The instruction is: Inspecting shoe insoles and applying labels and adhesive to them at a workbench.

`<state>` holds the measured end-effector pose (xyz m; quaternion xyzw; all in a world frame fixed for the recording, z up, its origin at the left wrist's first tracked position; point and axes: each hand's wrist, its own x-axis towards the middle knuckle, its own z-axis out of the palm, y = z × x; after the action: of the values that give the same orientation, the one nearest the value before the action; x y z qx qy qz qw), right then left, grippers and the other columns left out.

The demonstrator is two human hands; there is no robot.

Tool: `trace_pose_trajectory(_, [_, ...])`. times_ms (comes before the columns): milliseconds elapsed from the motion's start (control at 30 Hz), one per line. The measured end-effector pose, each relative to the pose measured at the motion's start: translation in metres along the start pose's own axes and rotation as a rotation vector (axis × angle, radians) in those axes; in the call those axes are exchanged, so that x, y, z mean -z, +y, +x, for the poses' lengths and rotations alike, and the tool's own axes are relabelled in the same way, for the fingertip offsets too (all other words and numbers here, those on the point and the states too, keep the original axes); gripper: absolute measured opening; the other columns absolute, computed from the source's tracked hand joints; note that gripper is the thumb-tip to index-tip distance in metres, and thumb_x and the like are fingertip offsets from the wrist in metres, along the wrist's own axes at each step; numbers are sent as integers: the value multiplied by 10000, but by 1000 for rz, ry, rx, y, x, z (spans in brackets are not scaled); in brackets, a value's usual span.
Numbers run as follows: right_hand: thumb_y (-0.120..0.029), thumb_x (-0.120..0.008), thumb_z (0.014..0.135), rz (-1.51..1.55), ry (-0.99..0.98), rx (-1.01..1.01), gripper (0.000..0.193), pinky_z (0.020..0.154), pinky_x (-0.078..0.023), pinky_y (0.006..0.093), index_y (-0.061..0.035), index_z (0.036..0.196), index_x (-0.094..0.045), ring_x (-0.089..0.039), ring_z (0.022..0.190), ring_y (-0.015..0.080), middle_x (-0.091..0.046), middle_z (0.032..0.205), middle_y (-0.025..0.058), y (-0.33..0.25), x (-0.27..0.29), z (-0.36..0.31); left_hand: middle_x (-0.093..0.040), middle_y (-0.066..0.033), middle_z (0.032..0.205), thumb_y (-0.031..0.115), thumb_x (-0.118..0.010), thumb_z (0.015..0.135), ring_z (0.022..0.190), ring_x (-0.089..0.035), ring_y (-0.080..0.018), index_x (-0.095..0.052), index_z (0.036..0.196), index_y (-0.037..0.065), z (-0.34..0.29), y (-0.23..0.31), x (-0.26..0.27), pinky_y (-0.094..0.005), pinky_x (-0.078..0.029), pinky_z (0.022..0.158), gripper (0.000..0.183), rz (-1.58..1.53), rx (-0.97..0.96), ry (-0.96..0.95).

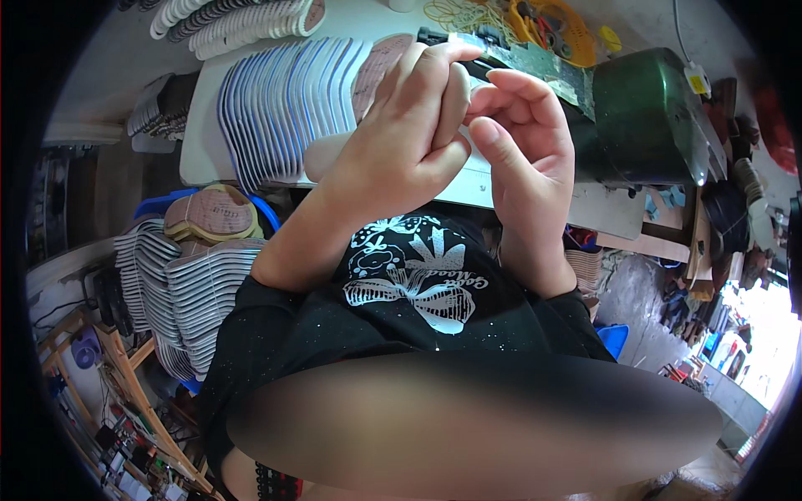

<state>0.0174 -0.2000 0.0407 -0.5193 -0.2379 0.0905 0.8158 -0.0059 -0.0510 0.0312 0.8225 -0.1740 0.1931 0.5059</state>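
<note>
Both my hands are raised in front of my chest, above the near edge of a white worktable (200, 154). My left hand (418, 125) is closed, its index finger reaching to the right and the other fingers curled in; whatever it may hold is hidden. Facing it, my right hand (535, 142) shows its palm, with fingers loosely bent and thumb apart, and nothing visible in it. Its fingertips come close to the left hand; I cannot tell whether they touch. Behind the left hand lies a long row of overlapping white insoles (288, 104) with blue edges, the end one brownish on top.
A dark green machine (647, 117), seemingly a sewing machine, stands right of my hands. Behind it is a yellow basket (564, 29) of small tools. More insoles (196, 288) are stacked in a blue container at my left; rolled white stacks (251, 25) lie at the back left.
</note>
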Motion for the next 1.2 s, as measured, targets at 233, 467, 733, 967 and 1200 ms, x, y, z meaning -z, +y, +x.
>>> trace_pose_trajectory(233, [10,-693,794,89,65,-161,427,762,-494,244,20,1164,-480,-604,840,124,-623,922,79,-16,6,-3,-476,-140,1036,63,-616,738,969,-480,-338,-452,1219,55,0,0,-14,-440,-371,887,508,248,-270,166])
trace_pose_trajectory(467, [11,-621,843,178,-95,-243,342,824,-434,236,21,1148,-467,-526,902,103,-556,942,54,-20,7,-8,-493,-159,1034,29,-635,724,984,-487,-338,-443,1234,34,-2,4,-11,-417,-383,883,545,270,-285,165])
trace_pose_trajectory(733, [4,-576,865,22,-113,-93,375,838,-412,237,23,1214,-438,-530,928,119,-566,982,72,-32,-2,4,-468,-141,1020,27,-602,694,967,-458,-328,-453,1240,67,1,-11,17,-408,-357,874,567,413,-227,286])
trace_pose_trajectory(967, [-8,-575,884,106,-142,-313,352,867,-447,270,31,1211,-452,-559,968,131,-589,1034,95,-10,-5,21,-484,-143,1059,37,-637,711,971,-475,-325,-464,1226,100,-2,-13,9,-429,-362,862,547,433,-241,313])
trace_pose_trajectory(1200, [-7,-569,886,99,-236,-371,390,900,-437,290,39,1244,-420,-562,1002,153,-592,1053,114,-11,-3,31,-484,-135,1062,14,-632,663,1019,-461,-339,-461,1192,106,-4,-11,11,-449,-355,892,563,416,-197,276])
